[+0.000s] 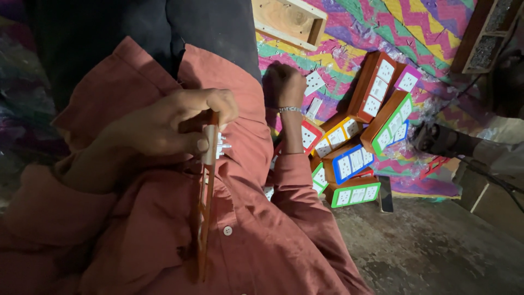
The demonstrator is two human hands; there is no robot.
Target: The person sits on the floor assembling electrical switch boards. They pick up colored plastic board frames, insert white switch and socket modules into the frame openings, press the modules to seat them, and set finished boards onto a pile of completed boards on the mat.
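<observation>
Left hand (164, 128): centre-left of frame, fingers curled tight around top of orange plastic frame (204, 218), seen edge-on, running down over rust-red shirt (136, 235). White socket insert (214, 146) pinched against frame under thumb.

Right hand (284, 84): upper centre, closed fist above patterned mat (349, 33); contents cannot be told. Metal wristband (289, 109) on wrist.

Pile of wooden switch boxes (355, 136): centre-right, white sockets, coloured faceplates.

Open wooden box (289, 19): top centre.

Concrete floor (436, 251): lower right.
</observation>
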